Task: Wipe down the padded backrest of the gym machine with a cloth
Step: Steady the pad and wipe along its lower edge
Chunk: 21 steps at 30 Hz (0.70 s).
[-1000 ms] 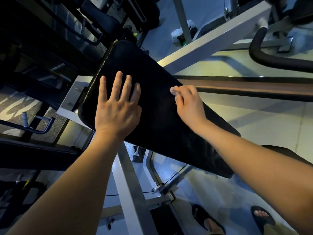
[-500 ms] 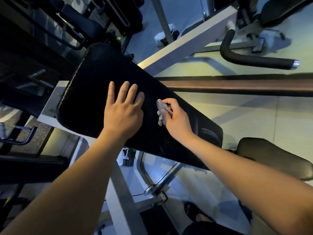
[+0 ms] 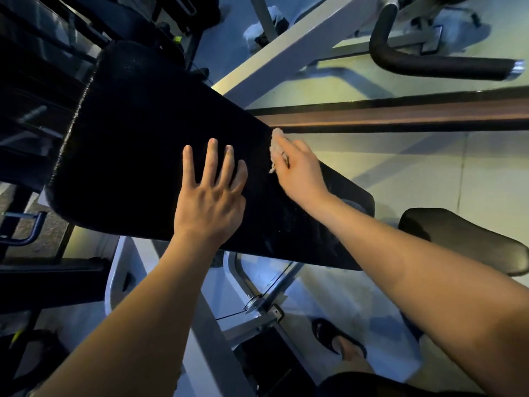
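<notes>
One black backrest (image 3: pixel 148 144) fills the middle of our view, its long axis running from upper left down to lower right, with one small pale cloth (image 3: pixel 275 147) at its upper right edge. Our right hand (image 3: pixel 300 167) has its fingers closed on that cloth, while our left hand (image 3: pixel 211 196) lies flat on the pad, fingers spread and holding nothing.

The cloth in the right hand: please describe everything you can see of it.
The cloth is small, pale and crumpled, with a fuzzy, frayed look. Only a part shows, sticking out past the fingers of the right hand, which is closed on it. It lies at the far edge of the black padded backrest and seems pressed against it. Its full size is hidden.
</notes>
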Available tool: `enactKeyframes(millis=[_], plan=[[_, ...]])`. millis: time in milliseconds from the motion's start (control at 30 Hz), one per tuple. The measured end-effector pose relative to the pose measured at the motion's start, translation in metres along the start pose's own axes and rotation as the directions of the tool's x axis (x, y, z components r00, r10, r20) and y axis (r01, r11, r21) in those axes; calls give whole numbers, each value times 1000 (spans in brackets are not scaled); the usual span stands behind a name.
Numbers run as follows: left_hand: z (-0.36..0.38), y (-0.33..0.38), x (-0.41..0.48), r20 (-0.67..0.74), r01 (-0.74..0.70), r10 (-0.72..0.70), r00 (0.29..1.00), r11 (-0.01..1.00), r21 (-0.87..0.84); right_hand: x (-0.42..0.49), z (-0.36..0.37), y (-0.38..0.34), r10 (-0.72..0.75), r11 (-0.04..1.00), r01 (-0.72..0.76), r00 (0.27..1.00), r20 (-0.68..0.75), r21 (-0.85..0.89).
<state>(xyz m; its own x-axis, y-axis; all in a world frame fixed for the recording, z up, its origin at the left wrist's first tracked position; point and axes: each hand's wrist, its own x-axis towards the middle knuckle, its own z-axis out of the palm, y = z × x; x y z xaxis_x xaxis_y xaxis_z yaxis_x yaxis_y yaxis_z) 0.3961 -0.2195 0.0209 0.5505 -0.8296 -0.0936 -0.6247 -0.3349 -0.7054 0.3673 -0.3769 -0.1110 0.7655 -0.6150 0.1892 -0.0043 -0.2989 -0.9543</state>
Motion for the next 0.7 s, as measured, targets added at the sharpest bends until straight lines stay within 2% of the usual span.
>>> enactKeyframes(millis=[100,200,267,333,367,433,533,600,700], plan=[[0,0,0,14,1,-1,1000,1000,1,-46,14,-5,-160,987,161,986,47,-8],[1,1,0,12,-1,1,1000,1000,1,-93,6,-1,-292,952,307,913,285,-9],[2,1,-1,-1,-1,1,1000,1000,0,-83,-7,5,-317,939,344,883,347,-19],[2,1,-1,-12,1,-1,1000,1000,-12,-48,-13,4,-253,963,266,947,199,-42],[2,1,-1,-13,2,-2,1000,1000,-20,-28,-15,1,-153,987,159,981,121,-36],[3,1,0,-11,5,-5,1000,1000,-19,-2,-10,-4,-17,1000,18,999,51,-10],[3,2,1,11,6,-6,1000,1000,4,-27,10,-14,-116,993,114,990,81,22],[4,3,1,10,4,-4,1000,1000,7,-68,15,-12,-179,984,174,966,189,42],[4,2,1,6,5,-5,1000,1000,11,-103,-3,-2,-301,948,318,863,406,28]])
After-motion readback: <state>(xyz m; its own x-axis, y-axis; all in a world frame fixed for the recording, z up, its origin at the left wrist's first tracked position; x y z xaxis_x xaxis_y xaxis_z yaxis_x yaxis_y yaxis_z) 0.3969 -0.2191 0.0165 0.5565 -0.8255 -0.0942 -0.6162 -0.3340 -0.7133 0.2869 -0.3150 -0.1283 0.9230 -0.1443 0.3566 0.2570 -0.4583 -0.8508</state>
